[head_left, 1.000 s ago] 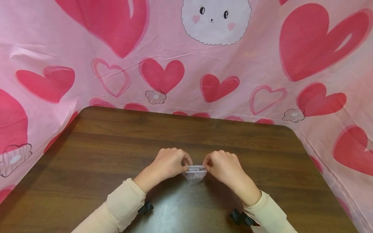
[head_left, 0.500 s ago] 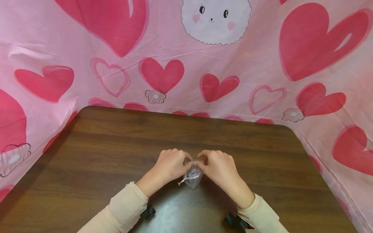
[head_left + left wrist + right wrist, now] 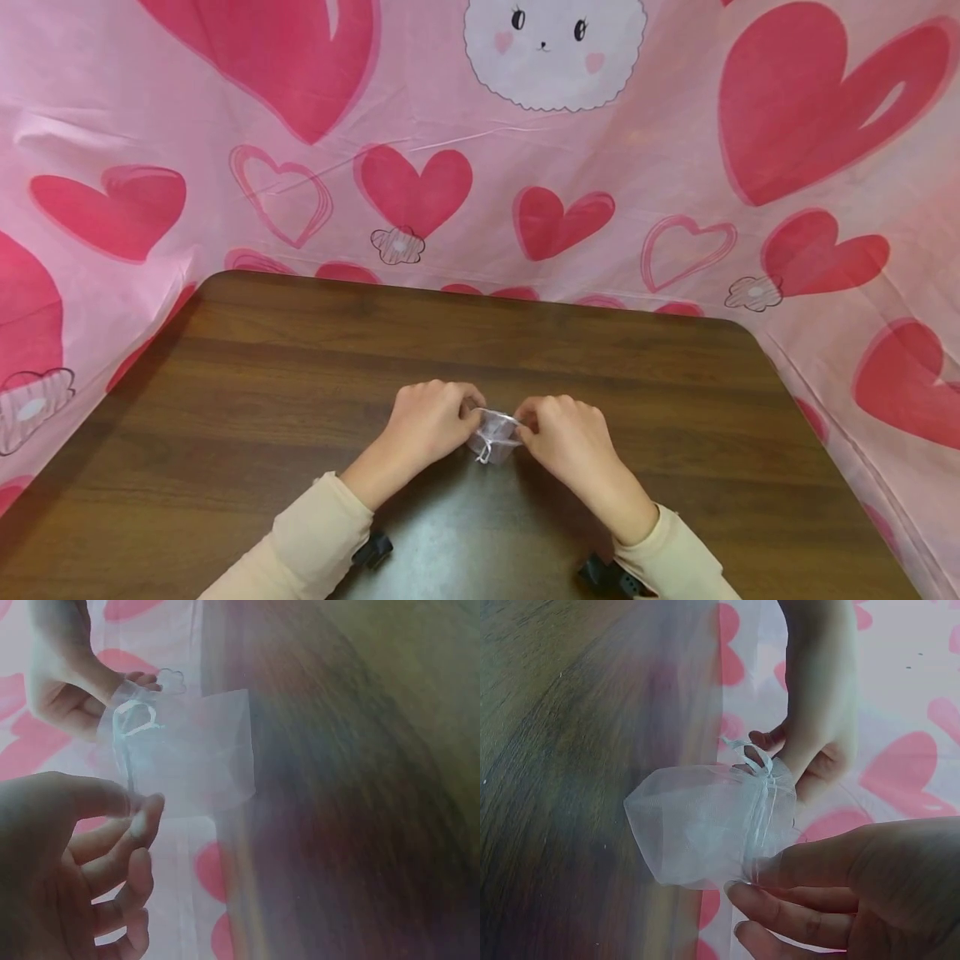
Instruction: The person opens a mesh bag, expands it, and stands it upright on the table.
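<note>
Dark wood-grain table [image 3: 300, 375] with rounded far corners. Pink heart-print cloth [image 3: 660, 167] meets its far edge beyond hands and runs past both sides (whether pouch between hands touches tabletop: cannot tell).

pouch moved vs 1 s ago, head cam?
Yes. The organza pouch, pinched between left hand and right hand, has shifted slightly toward the table's far edge.

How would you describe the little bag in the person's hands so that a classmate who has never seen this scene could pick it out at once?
Start at the dark wooden table in front of the pink heart-print cloth. Near its front edge, the left hand and right hand meet. Pinched between them is the small pouch: sheer, whitish see-through mesh with a thin pale ribbon drawstring, the only loose thing there.
</note>
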A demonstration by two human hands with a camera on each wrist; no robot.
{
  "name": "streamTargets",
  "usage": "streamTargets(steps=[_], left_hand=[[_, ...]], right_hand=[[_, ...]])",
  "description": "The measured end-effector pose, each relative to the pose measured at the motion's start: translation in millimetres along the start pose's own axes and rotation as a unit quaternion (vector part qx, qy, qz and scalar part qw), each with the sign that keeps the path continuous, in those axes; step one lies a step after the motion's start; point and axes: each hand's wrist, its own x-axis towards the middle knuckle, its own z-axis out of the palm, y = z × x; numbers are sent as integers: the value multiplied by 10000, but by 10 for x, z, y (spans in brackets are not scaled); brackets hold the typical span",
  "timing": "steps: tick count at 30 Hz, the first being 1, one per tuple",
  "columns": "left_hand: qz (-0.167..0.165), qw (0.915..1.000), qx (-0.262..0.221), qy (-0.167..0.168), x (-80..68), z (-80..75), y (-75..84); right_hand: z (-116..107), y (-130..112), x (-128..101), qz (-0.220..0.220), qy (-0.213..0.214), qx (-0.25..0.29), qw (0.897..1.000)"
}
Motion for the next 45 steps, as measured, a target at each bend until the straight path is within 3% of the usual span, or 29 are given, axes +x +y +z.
streamTargets(steps=[10,19,45], left_hand=[[-469,9987,-121,-181,-35,-36,4],[-617,9977,-214,-187,-39,-47,22],[-536,9976,-358,254,-58,-62,-3]], right_hand=[[-29,29,-7,248,-98,263,9993],[0,55,-6,220,15,490,9986],[-4,155,19,89,650,856,9942]])
